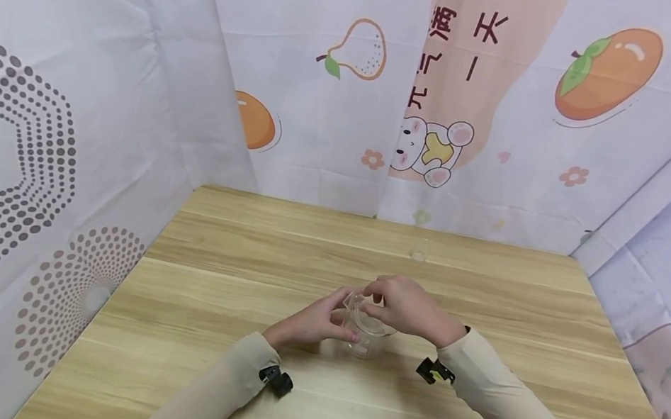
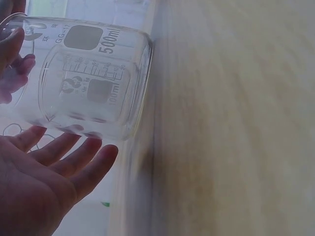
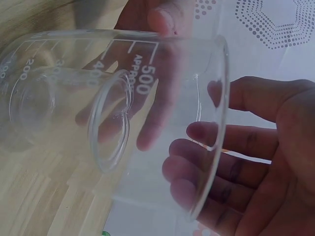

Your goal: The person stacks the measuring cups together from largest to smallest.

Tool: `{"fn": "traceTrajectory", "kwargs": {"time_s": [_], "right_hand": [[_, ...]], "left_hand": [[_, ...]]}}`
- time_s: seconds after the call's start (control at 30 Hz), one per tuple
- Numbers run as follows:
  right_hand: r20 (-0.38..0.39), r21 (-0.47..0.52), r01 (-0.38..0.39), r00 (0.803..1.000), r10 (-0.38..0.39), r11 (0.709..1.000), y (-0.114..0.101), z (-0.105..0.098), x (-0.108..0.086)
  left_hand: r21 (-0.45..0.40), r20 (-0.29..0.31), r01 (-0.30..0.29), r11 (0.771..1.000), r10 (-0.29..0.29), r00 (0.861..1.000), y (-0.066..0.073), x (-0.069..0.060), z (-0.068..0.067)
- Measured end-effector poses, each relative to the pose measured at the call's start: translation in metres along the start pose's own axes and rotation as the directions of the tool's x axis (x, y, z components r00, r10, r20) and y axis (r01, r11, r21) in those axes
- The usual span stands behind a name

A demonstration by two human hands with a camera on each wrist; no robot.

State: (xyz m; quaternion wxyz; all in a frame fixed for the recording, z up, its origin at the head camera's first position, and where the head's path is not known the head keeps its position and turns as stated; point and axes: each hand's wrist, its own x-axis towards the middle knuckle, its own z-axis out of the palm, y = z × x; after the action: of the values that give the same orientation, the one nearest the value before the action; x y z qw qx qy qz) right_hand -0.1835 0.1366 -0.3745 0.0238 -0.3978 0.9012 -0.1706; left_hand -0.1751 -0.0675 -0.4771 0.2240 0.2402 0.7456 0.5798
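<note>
A large clear glass beaker (image 2: 140, 73), marked 500ml, stands on the wooden table with a smaller glass beaker (image 2: 54, 93), marked 100ml, inside it near the bottom. My left hand (image 1: 316, 320) holds the large beaker round its side, thumb toward the front and fingers behind; in the right wrist view its fingers show through the glass. At the mouth of the large beaker is my right hand (image 1: 404, 306), its loosely bent fingers (image 3: 246, 140) reaching past the rim. These fingertips are apart from the small beaker's rim (image 3: 93, 132).
A small clear glass item (image 1: 418, 255) lies toward the back of the wooden table (image 1: 241, 239); its kind is too small to tell. Printed white curtains (image 1: 321, 129) hang behind the table and along its sides.
</note>
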Motion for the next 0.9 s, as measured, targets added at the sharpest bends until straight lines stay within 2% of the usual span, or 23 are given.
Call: {"fn": "traceTrajectory", "kwargs": {"time_s": [0.17,0.33,0.43,0.9], "right_hand": [[-0.002,-0.005,-0.006,1.0,0.006,1.0,-0.0007,-0.0008,-0.0008],[-0.009,-0.002,0.003,1.0,-0.003,1.0,0.0001,-0.0001,-0.0011],[-0.011,0.011,0.002,1.0,-0.002,1.0,0.0005,-0.0002,-0.0014],[-0.001,0.052,0.005,1.0,-0.005,0.999,-0.0008,-0.0037,-0.0014]], "left_hand": [[-0.007,0.007,-0.005,1.0,0.006,1.0,-0.0005,0.0011,0.0015],[0.036,-0.024,-0.024,0.999,0.025,0.999,0.0003,0.0022,0.0033],[0.03,-0.031,-0.033,0.999,0.033,0.999,0.0016,0.0034,0.0041],[0.07,-0.058,-0.011,0.998,0.015,0.998,0.0044,0.0049,0.0056]]}}
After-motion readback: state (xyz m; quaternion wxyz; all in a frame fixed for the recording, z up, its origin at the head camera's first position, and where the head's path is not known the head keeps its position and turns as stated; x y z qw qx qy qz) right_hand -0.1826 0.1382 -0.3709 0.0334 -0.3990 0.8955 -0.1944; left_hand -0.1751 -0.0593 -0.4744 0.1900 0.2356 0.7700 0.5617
